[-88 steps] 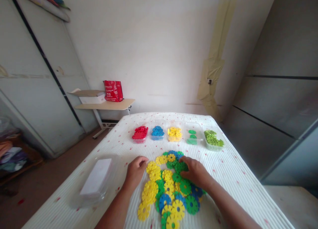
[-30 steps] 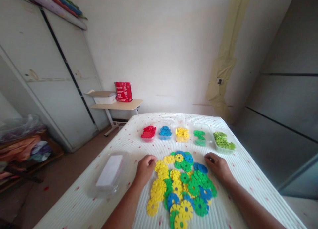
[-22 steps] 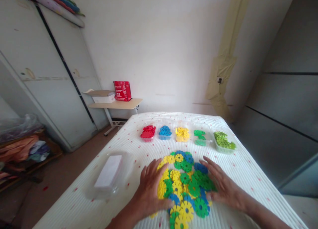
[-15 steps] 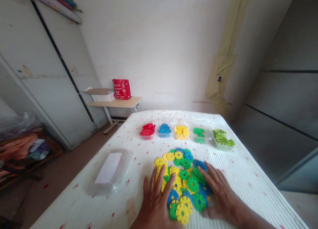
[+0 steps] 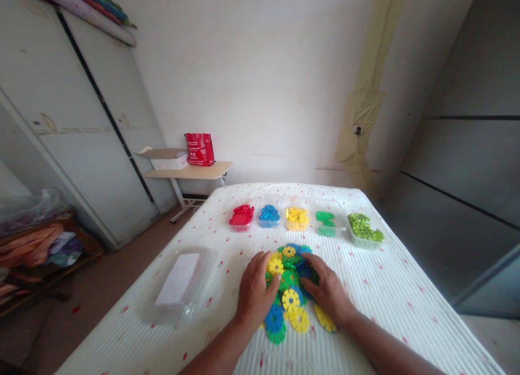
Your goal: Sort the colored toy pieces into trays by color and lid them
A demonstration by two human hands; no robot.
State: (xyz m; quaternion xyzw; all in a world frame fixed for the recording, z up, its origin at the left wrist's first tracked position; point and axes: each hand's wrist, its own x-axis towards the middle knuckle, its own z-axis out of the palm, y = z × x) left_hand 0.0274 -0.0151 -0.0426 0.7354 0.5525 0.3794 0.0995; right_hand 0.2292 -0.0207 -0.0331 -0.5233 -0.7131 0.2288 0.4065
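Background bag (image 5: 200, 149) bears blurred lettering (image 5: 192, 155); hands (image 5: 257, 288) cup discs (image 5: 291, 300).

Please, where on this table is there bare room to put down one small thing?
Bare tablecloth shows between the right hand and the cloth's right edge, and between the left hand and the white block. A narrower strip lies between the discs and the tubs. It is crowded between the hands, where discs overlap, and along the row of five tubs.

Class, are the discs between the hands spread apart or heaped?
Heaped: the discs overlap between the left hand and right hand.
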